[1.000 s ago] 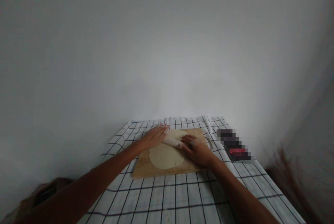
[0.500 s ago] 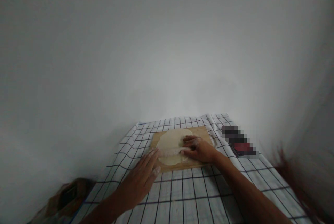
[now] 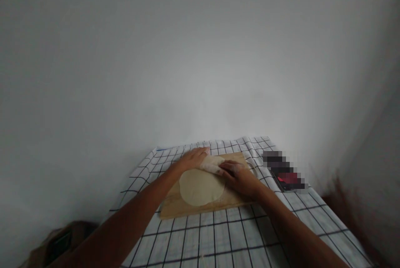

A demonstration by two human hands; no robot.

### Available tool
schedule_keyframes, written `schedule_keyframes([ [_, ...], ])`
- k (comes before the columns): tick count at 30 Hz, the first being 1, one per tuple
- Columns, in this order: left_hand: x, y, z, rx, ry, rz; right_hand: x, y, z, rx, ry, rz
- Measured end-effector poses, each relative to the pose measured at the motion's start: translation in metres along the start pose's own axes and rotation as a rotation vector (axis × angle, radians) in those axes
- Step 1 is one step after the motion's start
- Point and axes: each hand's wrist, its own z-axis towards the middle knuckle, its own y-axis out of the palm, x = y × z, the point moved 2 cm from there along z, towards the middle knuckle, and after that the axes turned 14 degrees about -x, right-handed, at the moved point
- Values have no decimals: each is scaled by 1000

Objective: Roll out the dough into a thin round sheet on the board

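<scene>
A pale, floured rolling pin (image 3: 211,168) lies slantwise across a thin, rounded sheet of dough (image 3: 201,189). My left hand (image 3: 194,158) rests over the pin's far left end, fingers pointing forward, holding it from above. Around the right end, my right hand (image 3: 236,174) is closed with curled fingers. Flour dusts the fingers of my right hand. Beneath the dough is a wooden board (image 3: 175,209), turned slightly at an angle. My hands cover both ends of the pin and part of the dough's far side.
A white checked cloth (image 3: 187,243) covers the table, which stands against a plain wall (image 3: 200,60). To the right of the board lies a dark and red item (image 3: 287,176), blurred by pixelation. A brown box-like object (image 3: 62,239) is low at the left.
My left hand has moved forward and the pin now slants, its left end farther away. My right hand stays near the same spot. The board has shifted and turned, its near left corner closer.
</scene>
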Motion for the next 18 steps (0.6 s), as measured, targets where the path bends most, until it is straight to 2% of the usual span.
schedule_keyframes([
  [3,-2,0,14,9,9,9,4,-3,0,4,16,1],
  [7,-4,8,-8,17,33,36,3,-3,0,-19,-16,30],
  [10,-3,17,-44,46,51,103,0,-1,-1,-49,-33,49],
  [13,3,26,-88,135,25,152,-4,0,-2,-68,-50,58],
  [18,35,42,-165,285,89,197,-13,-1,-5,-131,-99,95],
])
